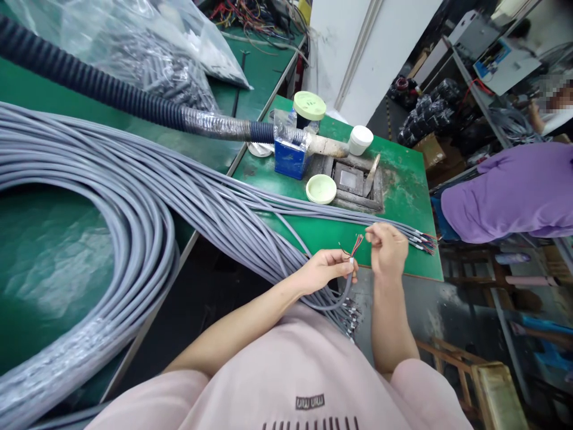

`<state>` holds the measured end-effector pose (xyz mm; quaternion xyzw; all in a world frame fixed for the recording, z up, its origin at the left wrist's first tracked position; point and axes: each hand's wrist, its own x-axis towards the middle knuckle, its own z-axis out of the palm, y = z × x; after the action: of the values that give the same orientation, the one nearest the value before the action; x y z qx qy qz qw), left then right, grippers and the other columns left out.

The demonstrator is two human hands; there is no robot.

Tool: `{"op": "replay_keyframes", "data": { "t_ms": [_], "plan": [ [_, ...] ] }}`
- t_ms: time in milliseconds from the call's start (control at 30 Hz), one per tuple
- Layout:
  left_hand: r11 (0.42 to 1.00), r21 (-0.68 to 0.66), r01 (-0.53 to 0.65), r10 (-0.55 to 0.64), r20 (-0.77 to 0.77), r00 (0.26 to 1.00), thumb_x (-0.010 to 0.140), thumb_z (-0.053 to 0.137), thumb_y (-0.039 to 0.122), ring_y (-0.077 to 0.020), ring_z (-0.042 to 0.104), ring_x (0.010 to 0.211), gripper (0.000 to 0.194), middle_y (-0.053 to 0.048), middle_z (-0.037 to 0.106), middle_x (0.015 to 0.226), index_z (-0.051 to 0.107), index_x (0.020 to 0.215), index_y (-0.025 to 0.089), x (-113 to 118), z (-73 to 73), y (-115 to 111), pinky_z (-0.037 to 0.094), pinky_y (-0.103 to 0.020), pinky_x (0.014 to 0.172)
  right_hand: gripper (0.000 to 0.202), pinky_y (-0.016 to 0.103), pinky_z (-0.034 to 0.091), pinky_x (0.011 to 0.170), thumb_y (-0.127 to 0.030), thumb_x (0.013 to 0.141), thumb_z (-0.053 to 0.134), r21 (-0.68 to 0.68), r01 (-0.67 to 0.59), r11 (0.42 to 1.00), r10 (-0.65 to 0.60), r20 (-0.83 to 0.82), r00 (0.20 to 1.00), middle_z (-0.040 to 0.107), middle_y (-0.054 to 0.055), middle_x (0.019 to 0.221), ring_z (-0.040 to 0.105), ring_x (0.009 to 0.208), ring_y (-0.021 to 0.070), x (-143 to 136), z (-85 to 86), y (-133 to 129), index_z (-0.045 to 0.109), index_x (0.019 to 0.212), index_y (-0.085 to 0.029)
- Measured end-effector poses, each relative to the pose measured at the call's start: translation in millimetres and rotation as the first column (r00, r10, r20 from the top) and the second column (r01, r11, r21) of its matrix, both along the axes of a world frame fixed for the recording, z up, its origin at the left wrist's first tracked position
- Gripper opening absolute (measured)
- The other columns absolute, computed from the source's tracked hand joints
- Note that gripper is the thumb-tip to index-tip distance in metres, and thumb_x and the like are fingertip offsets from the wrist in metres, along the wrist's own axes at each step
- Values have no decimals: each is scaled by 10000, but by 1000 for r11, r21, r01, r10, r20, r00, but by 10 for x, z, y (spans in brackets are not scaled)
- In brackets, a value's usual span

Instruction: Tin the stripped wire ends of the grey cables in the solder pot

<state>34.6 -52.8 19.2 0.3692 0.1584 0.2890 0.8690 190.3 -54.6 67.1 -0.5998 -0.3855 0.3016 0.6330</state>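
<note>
My left hand pinches a grey cable just below its stripped end, where a white band shows. Thin red, black and pale wires fan upward out of that end. Close by on the right, my right hand is raised with its fingers curled together; what they hold, if anything, is too small to tell. A thick bundle of grey cables runs from the left toward my hands. Several stripped cable ends hang below my left hand. Others lie on the green table beyond my right hand.
On the green table a solder pot has a flat scraper leaning on it. Around it are a pale green dish, a white tub and a blue box under a black hose. A person in purple is at the right.
</note>
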Motion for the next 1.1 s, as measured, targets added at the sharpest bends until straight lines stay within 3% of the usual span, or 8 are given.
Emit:
{"op": "replay_keyframes", "data": {
  "t_ms": [67, 200, 267, 400, 567, 733, 933, 1100],
  "plan": [
    [1000, -21, -22, 22, -6, 1000, 726, 773, 428, -138, 643, 672, 338, -31, 656, 736, 659, 801, 119, 7, -19, -4, 452, -269, 707, 196, 262, 350, 534, -259, 757, 649, 14, 12, 1000, -13, 66, 998, 492, -34, 504, 409, 508, 99, 100, 68, -26, 665, 574, -194],
    [996, -53, -76, 76, -2, 997, 709, 790, 409, -133, 643, 655, 335, -10, 642, 718, 639, 801, 125, 40, -58, -1, 471, -273, 703, 168, 272, 409, 601, -313, 799, 656, -219, -196, 956, 269, 380, 885, 600, -6, 621, 521, 606, 126, 82, 208, -179, 725, 694, -201],
    [996, -50, -80, 80, -5, 997, 697, 799, 405, -129, 633, 647, 338, -6, 640, 696, 627, 778, 125, 53, -60, -3, 477, -276, 703, 169, 271, 424, 631, -324, 803, 666, -273, -229, 934, 335, 457, 824, 628, 0, 675, 559, 655, 134, -25, 221, -222, 717, 695, -204],
    [995, -30, -97, 96, -37, 995, 681, 808, 414, -132, 630, 644, 354, -8, 642, 674, 623, 755, 122, 41, -33, -1, 482, -278, 697, 256, 264, 407, 608, -320, 822, 663, -202, -173, 964, 254, 504, 825, 573, -16, 625, 541, 616, 119, -203, 162, -197, 655, 597, -199],
    [984, -25, -179, 177, -55, 983, 713, 785, 433, -139, 649, 635, 350, 0, 636, 660, 629, 784, 128, 9, -57, 36, 485, -276, 689, 169, 275, 426, 615, -324, 842, 658, -114, -171, 979, 205, 452, 868, 618, -10, 661, 562, 625, 127, -188, 86, -201, 729, 730, -219],
    [978, -76, -193, 190, -44, 981, 716, 787, 431, -140, 662, 643, 349, -24, 680, 717, 676, 853, 130, 9, -105, 56, 488, -268, 681, 147, 288, 448, 620, -312, 845, 657, -106, -176, 979, 206, 480, 853, 656, -4, 678, 583, 628, 139, -118, 55, -267, 742, 759, -230],
    [966, -175, -188, 186, -24, 982, 718, 789, 422, -146, 677, 646, 347, -32, 680, 712, 698, 865, 121, -23, -53, 93, 502, -255, 662, 100, 314, 480, 666, -241, 851, 647, -36, -180, 983, 168, 568, 806, 689, 13, 767, 605, 697, 157, -69, 72, -320, 745, 862, -253],
    [956, -219, -196, 202, 8, 979, 722, 790, 404, -130, 662, 643, 326, -35, 680, 709, 702, 863, 124, -63, 12, 123, 518, -256, 682, 254, 365, 508, 720, -158, 850, 621, 48, -322, 945, 199, 696, 690, 706, 31, 860, 621, 785, 188, -45, 51, -363, 717, 1040, -297]
  ]
}}
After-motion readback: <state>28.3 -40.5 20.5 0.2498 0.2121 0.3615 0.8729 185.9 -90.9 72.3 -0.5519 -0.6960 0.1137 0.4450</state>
